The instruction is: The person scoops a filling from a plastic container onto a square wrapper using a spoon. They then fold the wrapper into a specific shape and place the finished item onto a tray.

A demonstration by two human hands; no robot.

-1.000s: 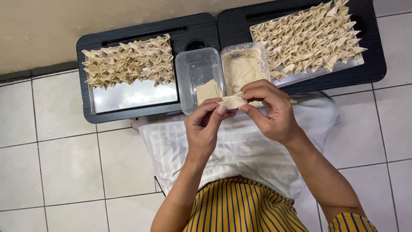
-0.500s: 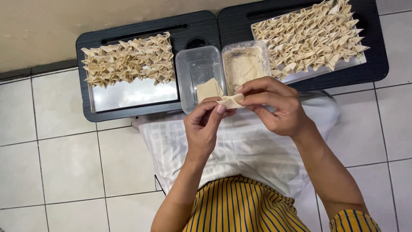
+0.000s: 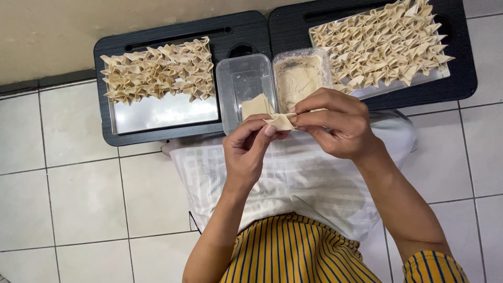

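Lap: white cloth [image 3: 293, 173] spread over the knees, above a yellow striped garment [image 3: 293, 251]; pale floor tiles [image 3: 78, 199] around.
Left hand [image 3: 249, 149]: grip closed, fingertips pinching the left end of a small folded dough wrapper [image 3: 280, 121].
Right hand [image 3: 335, 123]: grip closed on the right end of the same wrapper, fingers curled over it; how far the fold has gone is hard to tell, since the fingers cover most of it.
Wrapper position: held in the air between both hands, above the cloth's far edge and just in front of the tubs.
Clear tub [image 3: 243, 89]: rectangular, transparent plastic, a few flat square wrappers [image 3: 255, 106] lying in its near corner.
Filling tub [image 3: 301, 76]: same shape, touching the clear one on its right, smeared with pale paste.
Left tray [image 3: 162, 112]: metal, on a black lap desk [image 3: 173, 36]; folded pieces [image 3: 157, 71] fill its far half, near half bare.
Right tray [image 3: 429, 77]: on a second black lap desk [image 3: 461, 63], almost covered with folded pieces [image 3: 380, 44].
Beyond: beige wall [image 3: 52, 36].
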